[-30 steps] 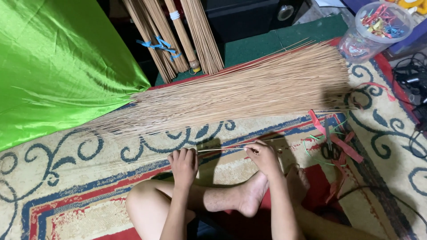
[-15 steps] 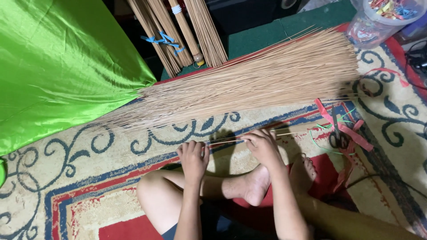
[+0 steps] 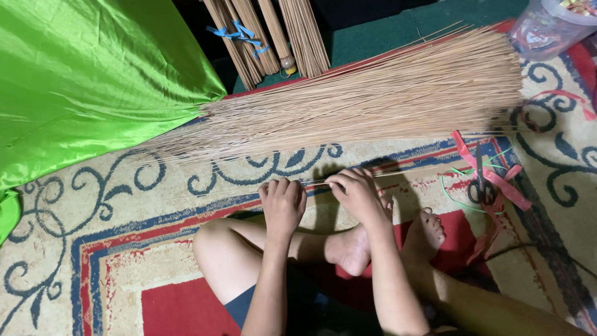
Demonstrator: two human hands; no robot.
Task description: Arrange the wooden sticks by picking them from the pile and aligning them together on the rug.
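The left hand [image 3: 283, 204] and right hand [image 3: 356, 193] are now brought close together, where a second ago they were held well apart. A few thin sticks [image 3: 314, 182] are pinched between their fingertips. The view is shifted: the plastic tub [image 3: 550, 28] is now cut off at the top right corner, and the scissors [image 3: 480, 182] are seen further in.

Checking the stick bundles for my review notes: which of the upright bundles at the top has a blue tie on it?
The leftmost upright bundle, beside the green cloth: blue ribbon is knotted round it. The bundles to its right show none.
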